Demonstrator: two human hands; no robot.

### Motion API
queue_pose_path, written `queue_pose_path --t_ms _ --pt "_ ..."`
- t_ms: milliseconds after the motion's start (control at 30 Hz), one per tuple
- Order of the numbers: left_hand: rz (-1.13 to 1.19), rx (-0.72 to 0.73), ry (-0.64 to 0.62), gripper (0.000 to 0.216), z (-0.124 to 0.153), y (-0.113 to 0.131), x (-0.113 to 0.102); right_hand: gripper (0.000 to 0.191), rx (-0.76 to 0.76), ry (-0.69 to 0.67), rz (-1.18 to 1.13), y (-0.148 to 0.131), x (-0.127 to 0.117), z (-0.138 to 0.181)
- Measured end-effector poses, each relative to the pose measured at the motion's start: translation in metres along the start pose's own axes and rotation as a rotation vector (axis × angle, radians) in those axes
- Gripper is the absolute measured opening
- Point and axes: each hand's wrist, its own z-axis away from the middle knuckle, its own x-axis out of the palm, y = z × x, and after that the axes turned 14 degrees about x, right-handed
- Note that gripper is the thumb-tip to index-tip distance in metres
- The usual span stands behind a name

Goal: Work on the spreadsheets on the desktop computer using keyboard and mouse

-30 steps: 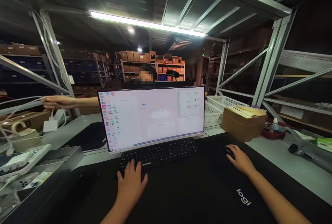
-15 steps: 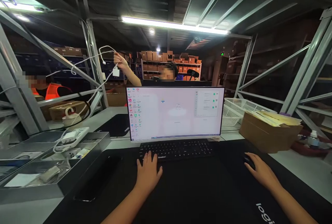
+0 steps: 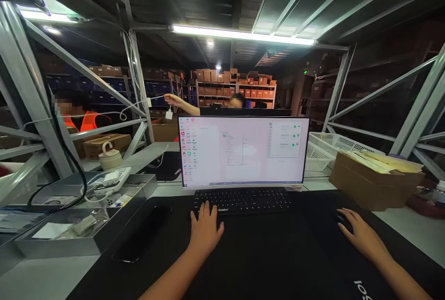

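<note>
My left hand (image 3: 206, 230) lies with fingers spread at the lower left of a black keyboard (image 3: 250, 201), its fingertips over the bottom keys. Out to the right, my right hand (image 3: 365, 235) is curled over a black computer mouse (image 3: 343, 220), which it partly hides. Both hands rest on a large black desk mat (image 3: 264, 253). Behind the keyboard stands a lit monitor (image 3: 215, 151) showing desktop icons, a pale menu and a small window at the upper right. A dark phone (image 3: 144, 235) lies on the mat left of my left hand.
Left stands a grey tray (image 3: 62, 246) with a power strip (image 3: 116, 181) and bagged items. A cardboard box (image 3: 371, 181) of papers and white baskets (image 3: 318, 156) are at right. Beyond the monitor, a co-worker's hand (image 3: 173, 100) holds a white cable with an adapter (image 3: 168, 113).
A menu has opened on the screen. The co-worker's hand has come down with the cable and adapter. My view has turned slightly left; both my hands keep their places.
</note>
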Motion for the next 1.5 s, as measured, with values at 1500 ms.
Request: queue_pose_path --t_ms 1500 --pt "-0.013 0.011 0.017 0.058 0.001 0.001 0.0 0.051 0.082 0.004 0.101 -0.017 -0.016 0.006"
